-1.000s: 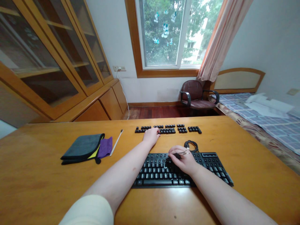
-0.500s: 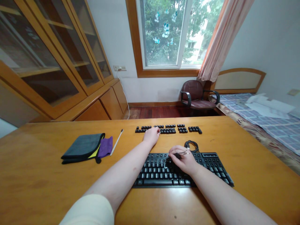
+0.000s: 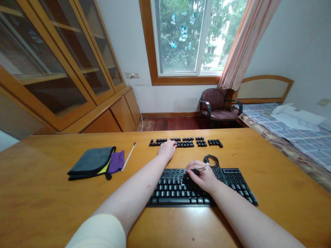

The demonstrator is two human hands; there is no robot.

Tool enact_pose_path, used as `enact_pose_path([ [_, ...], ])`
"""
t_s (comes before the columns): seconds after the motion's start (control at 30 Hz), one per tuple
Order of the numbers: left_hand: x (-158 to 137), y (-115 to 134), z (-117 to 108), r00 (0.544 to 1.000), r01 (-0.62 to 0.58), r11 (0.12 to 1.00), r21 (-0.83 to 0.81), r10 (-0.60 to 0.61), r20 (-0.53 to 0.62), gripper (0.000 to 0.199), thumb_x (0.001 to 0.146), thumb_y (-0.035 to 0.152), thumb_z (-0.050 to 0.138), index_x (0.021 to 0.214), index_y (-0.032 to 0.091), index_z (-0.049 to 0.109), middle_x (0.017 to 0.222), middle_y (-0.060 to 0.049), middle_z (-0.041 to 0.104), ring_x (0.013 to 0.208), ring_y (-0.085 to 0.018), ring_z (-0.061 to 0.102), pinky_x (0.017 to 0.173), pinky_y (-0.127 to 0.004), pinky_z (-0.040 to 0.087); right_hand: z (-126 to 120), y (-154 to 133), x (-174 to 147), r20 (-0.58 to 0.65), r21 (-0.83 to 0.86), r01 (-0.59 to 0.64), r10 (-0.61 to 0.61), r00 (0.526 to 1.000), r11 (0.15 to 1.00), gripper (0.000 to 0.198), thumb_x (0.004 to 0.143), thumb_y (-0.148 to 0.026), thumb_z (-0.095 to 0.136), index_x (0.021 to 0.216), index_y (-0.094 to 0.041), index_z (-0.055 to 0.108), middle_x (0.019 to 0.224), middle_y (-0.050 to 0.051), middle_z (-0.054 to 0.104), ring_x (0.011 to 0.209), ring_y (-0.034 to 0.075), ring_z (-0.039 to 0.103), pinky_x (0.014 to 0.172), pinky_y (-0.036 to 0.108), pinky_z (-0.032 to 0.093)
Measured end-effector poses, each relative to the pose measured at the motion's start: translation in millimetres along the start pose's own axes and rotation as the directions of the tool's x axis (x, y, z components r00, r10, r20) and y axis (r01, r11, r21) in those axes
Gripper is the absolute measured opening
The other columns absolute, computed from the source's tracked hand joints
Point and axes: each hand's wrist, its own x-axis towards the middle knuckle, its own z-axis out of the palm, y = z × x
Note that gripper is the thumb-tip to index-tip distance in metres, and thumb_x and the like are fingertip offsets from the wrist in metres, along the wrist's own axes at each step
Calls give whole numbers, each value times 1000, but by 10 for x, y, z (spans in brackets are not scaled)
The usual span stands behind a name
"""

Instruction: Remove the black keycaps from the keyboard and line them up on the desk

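My left hand (image 3: 167,150) reaches over the desk to the rows of loose black keycaps (image 3: 184,145), its fingertips pinched together at a keycap in the near row. The fingers partly hide that keycap. Below lies a black keyboard (image 3: 176,200), its left edge covered by my left forearm. My right hand (image 3: 203,176) is closed above the middle of the keyboard. In it is a wire keycap puller (image 3: 203,168) with a dark handle and thin metal wires pointing right. The hand and its shadow hide the keys underneath.
A coiled black cable (image 3: 211,160) lies behind the keyboard. To the left are a folded grey cloth (image 3: 91,160), a purple cloth (image 3: 117,162) and a white brush with a dark tip (image 3: 128,156). Beyond the desk stand an armchair (image 3: 213,100) and a bed (image 3: 297,134).
The fingertips of my left hand have shifted slightly at the near row of keycaps. My right hand stays in place with the keycap puller.
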Motion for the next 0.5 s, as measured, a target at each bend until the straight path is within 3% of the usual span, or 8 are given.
enact_pose_path([
  [0.5, -14, 2, -16, 1000, -6, 1000, -5, 6, 12, 16, 85, 27, 51, 96, 26, 62, 102, -2, 64, 95, -19, 58, 83, -29, 43, -10, 1, -7, 4, 1, 0, 0, 1000, 1000, 10, 84, -18, 53, 82, -20, 63, 81, 6, 65, 75, 16, 62, 70, 30, 51],
])
